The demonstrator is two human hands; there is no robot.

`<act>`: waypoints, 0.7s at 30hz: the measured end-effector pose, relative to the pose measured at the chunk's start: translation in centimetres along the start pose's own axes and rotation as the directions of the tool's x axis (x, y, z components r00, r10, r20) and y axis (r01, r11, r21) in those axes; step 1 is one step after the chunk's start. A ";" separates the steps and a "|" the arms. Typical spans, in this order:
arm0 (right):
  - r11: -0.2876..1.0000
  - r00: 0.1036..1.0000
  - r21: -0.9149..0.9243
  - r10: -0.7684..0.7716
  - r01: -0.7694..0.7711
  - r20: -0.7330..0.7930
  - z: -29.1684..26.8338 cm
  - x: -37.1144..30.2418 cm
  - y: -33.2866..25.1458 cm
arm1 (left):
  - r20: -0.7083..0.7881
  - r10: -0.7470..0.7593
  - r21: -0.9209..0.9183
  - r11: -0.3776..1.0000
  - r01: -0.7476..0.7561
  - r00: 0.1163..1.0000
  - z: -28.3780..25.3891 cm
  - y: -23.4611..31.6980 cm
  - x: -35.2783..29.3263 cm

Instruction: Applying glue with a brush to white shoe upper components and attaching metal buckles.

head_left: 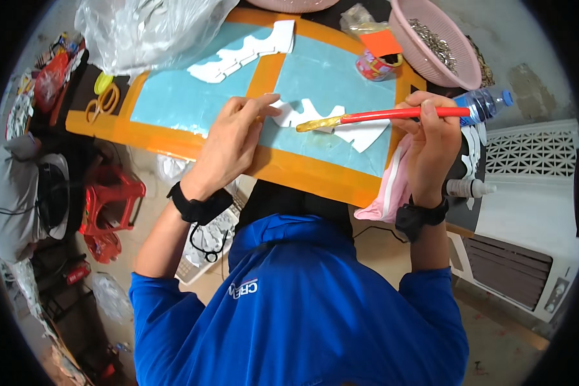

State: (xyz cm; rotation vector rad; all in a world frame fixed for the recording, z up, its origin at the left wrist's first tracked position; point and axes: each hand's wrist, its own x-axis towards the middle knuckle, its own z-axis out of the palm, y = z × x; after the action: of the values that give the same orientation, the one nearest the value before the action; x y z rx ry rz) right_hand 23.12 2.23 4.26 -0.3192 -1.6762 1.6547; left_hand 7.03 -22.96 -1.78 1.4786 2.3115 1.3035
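Note:
My right hand [432, 138] is closed around the red handle of a paintbrush [373, 116]. The brush lies nearly level, its yellowish, wet-looking bristles pointing left, above a white notched cutout [365, 134] on the blue work surface [291, 143]. At the cutout's left end is my left hand [230, 138], with fingers stretched out and slightly bent. Its fingertips are at the edge of the piece; whether they press on it is hard to see. Farther back, a strip of similar white cutouts [243, 56] lies across the blue surface and an orange band.
A clear plastic bag [149, 38] covers the far left corner. Far right are a small patterned pot [374, 67] with an orange card, a pink basket [434, 16] of metal bits and a water bottle [486, 105]. Orange-handled scissors [104, 103] lie left; a pink cloth [392, 186] hangs right.

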 end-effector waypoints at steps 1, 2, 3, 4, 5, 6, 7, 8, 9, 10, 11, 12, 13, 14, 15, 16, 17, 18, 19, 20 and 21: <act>0.999 0.999 -0.028 -0.026 0.028 0.044 0.5 -0.3 0.1 | -0.019 0.002 0.003 1.000 -0.002 1.000 0.5 -0.3 -0.2; 0.998 0.996 -0.002 -0.059 0.060 0.064 0.8 -0.7 0.5 | -0.037 0.004 0.007 1.000 -0.004 0.999 0.9 -0.5 -0.3; 0.995 0.991 -0.019 -0.098 0.100 0.086 1.0 -0.8 0.8 | -0.059 0.008 0.021 1.000 -0.007 0.998 1.3 -0.8 -0.3; 0.989 0.985 -0.034 -0.136 0.141 0.108 1.1 -0.8 1.2 | -0.080 0.013 0.035 0.999 -0.010 0.997 1.5 -1.1 -0.3; 0.982 0.976 -0.048 -0.174 0.182 0.131 1.1 -0.8 1.4 | -0.101 0.017 0.049 0.999 -0.012 0.995 1.6 -1.2 -0.3; 0.977 0.968 -0.065 -0.192 0.205 0.164 1.0 -0.8 1.6 | -0.094 0.006 0.052 0.999 -0.002 0.996 1.7 -1.2 -0.3; 0.970 0.960 -0.078 -0.215 0.232 0.180 1.1 -0.9 1.8 | -0.103 -0.005 0.041 0.999 0.010 0.995 1.8 -1.2 -0.4; 0.962 0.951 -0.092 -0.237 0.259 0.197 1.3 -1.0 1.8 | -0.112 -0.017 0.030 0.999 0.021 0.994 1.9 -1.2 -0.4; 0.953 0.942 -0.101 -0.261 0.287 0.212 1.5 -1.0 1.9 | -0.119 -0.027 0.022 0.999 0.030 0.993 1.9 -1.3 -0.5; 0.944 0.935 -0.115 -0.280 0.309 0.218 1.6 -1.0 2.0 | -0.126 -0.033 0.006 0.999 0.034 0.991 1.9 -1.3 -0.5; 0.943 0.934 -0.121 -0.279 0.310 0.221 1.8 -1.0 2.0 | -0.133 -0.038 -0.011 0.999 0.037 0.990 1.9 -1.4 -0.5; 0.941 0.934 -0.126 -0.280 0.313 0.223 2.1 -1.0 2.0 | -0.140 -0.042 -0.025 0.999 0.039 0.989 1.8 -1.4 -0.5; 0.940 0.933 -0.131 -0.282 0.316 0.225 2.4 -1.0 2.1 | -0.140 -0.043 -0.024 0.999 0.040 0.989 1.8 -1.5 -0.5; 0.938 0.930 -0.135 -0.283 0.320 0.235 2.4 -0.9 2.1 | -0.140 -0.044 -0.023 0.999 0.041 0.989 1.7 -1.5 -0.5; 0.935 0.927 -0.140 -0.286 0.325 0.243 2.4 -0.8 2.2 | -0.138 -0.043 -0.021 0.999 0.040 0.990 1.7 -1.6 -0.5; 0.933 0.925 -0.145 -0.288 0.330 0.250 2.4 -0.7 2.3 | -0.139 -0.044 -0.022 0.999 0.041 0.989 1.8 -1.6 -0.5; 0.931 0.923 -0.156 -0.284 0.330 0.258 2.4 -0.7 2.3 | -0.140 -0.045 -0.023 0.999 0.043 0.989 1.9 -1.6 -0.5; 0.929 0.923 -0.164 -0.282 0.330 0.260 2.4 -0.6 2.4 | -0.138 -0.045 -0.020 0.999 0.042 0.989 1.8 -1.6 -0.5; 0.928 0.923 -0.173 -0.280 0.331 0.263 2.4 -0.6 2.5 | -0.140 -0.045 -0.021 0.999 0.043 0.989 1.8 -1.7 -0.5; 0.930 0.923 -0.165 -0.278 0.328 0.265 2.4 -0.5 2.6 | -0.141 -0.046 -0.023 0.999 0.043 0.989 1.8 -1.7 -0.5; 0.933 0.924 -0.157 -0.276 0.324 0.265 2.5 -0.5 2.6 | -0.142 -0.046 -0.024 0.999 0.043 0.989 1.8 -1.7 -0.5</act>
State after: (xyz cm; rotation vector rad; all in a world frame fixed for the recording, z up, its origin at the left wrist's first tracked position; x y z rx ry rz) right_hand 21.02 0.31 1.96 0.0506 -1.9647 1.3399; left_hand 7.01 -22.56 -4.23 1.3613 2.3940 1.4615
